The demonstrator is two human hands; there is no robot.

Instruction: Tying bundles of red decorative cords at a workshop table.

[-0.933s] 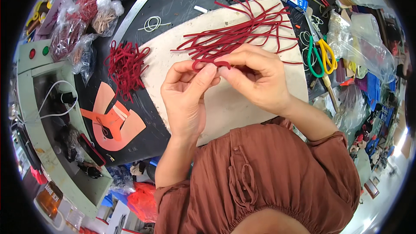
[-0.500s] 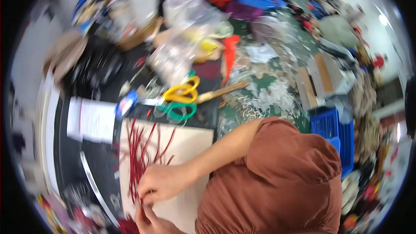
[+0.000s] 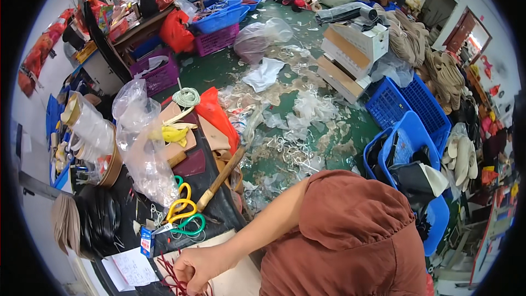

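Observation:
At the lower edge, my right hand [image 3: 200,267] is over a pale board [image 3: 235,279], its fingers curled closed at a bunch of thin dark red cords [image 3: 169,274]. Cord strands show on both sides of the fingers; the fingertips are partly hidden. My left hand is out of view. Beyond the board lie scissors with yellow handles [image 3: 181,209] and scissors with green handles [image 3: 193,225]. A small blue and white box [image 3: 146,242] and a white written sheet [image 3: 130,270] lie left of them.
A wooden-handled tool [image 3: 222,181] lies along the dark table's right edge. Clear plastic bags [image 3: 143,159] are piled farther back. Blue crates [image 3: 402,107] and cartons [image 3: 356,49] stand at right, on a floor littered with scraps. Two people are far off.
The view has swung up and to the right, so the board and cords sit lower. My left hand, seen earlier beside my right at the cords' near end, has left the view.

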